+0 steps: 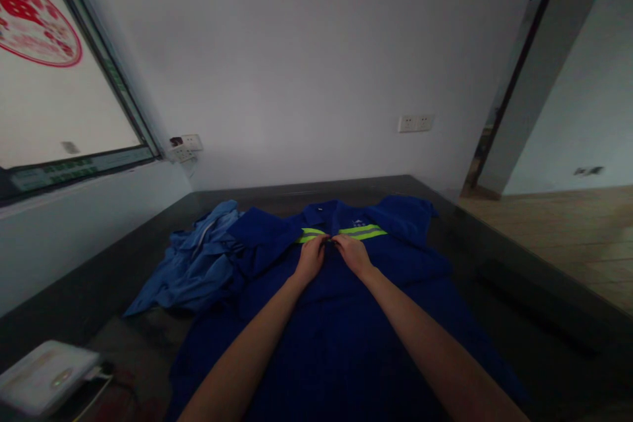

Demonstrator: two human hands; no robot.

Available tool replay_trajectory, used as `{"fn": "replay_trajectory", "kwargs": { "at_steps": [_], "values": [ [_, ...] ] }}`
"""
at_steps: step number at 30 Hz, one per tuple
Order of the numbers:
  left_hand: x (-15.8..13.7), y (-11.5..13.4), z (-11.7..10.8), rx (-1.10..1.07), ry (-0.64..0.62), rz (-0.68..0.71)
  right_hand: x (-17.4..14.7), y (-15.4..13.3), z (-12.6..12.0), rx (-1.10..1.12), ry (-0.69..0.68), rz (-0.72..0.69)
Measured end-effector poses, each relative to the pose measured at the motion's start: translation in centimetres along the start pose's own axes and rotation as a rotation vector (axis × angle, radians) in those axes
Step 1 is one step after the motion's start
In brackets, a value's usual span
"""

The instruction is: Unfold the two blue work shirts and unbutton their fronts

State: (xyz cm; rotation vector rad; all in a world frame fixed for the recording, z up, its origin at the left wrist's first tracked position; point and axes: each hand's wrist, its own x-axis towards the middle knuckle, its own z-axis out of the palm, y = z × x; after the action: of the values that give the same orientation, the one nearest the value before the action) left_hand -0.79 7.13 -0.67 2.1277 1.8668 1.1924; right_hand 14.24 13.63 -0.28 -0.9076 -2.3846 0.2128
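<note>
A dark blue work jacket (326,343) with a yellow-green reflective chest band (368,232) lies spread front up, its collar at the far end. Both hands meet at its front opening, level with the band. My left hand (312,257) is closed, fingers pinching the left front edge. From the other side my right hand (352,252) pinches the right front edge, its fingertips close to the left ones. Something small and dark shows between the fingertips, too small to name. The jacket's sleeves are folded outward at both sides.
A crumpled lighter blue garment (202,260) lies left of the jacket on the dark table (297,190). A white device with a cable (49,372) sits at the near left. Some long dark object (534,303) is on the right. Wall sockets (415,123) are behind.
</note>
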Motion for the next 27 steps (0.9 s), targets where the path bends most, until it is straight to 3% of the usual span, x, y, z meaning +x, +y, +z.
{"fn": "replay_trajectory", "kwargs": {
  "at_steps": [10, 13, 15, 19, 24, 27],
  "values": [
    [-0.1, 0.0, 0.0, 0.112, -0.012, -0.102, 0.0, 0.2, -0.4, 0.048, 0.057, 0.117],
    [0.1, -0.3, -0.7, 0.126, 0.073, -0.094, 0.0, 0.5, -0.4, 0.132, 0.143, 0.175],
    [0.3, -0.4, -1.4, 0.091, 0.167, -0.113, 0.1, 0.8, -0.3, 0.349, 0.256, 0.241],
    [0.9, -0.5, -2.3, -0.138, 0.273, -0.267, 0.5, 1.4, -0.3, 0.758, 0.415, 0.35],
    [1.7, -0.3, -2.1, -0.583, 0.197, -0.52, 1.0, 2.0, -0.1, 0.894, 0.445, 0.4],
    [2.1, -0.3, -2.3, -0.78, 0.235, -0.568, 1.3, 2.2, -0.2, 0.952, 0.457, 0.412]
  ]
}}
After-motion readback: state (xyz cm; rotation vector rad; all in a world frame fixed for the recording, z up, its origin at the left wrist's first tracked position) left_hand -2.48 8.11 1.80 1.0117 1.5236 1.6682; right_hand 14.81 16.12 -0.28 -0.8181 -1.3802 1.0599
